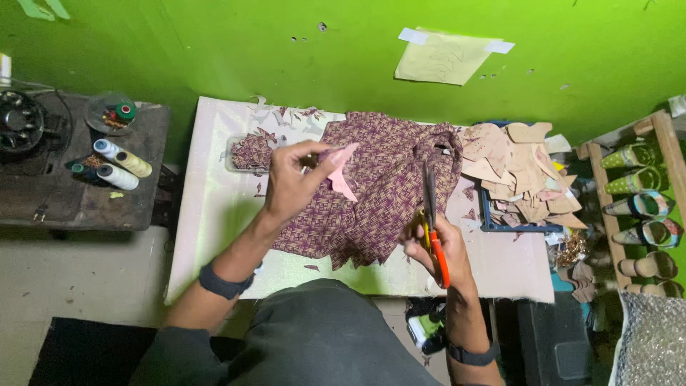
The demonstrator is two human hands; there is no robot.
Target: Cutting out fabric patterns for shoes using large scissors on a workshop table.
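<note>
Pink cut-out piece (343, 174), small with pointed ends, sits pinched in the left hand (291, 180) fingers above the bench (214, 214). Right hand (436, 246) fingers are clamped on one pair of orange-handled scissors (431, 221), blades up. One purple patterned cloth (379, 193) lies beneath. Four thread spools (118, 166) lie apart.
</note>
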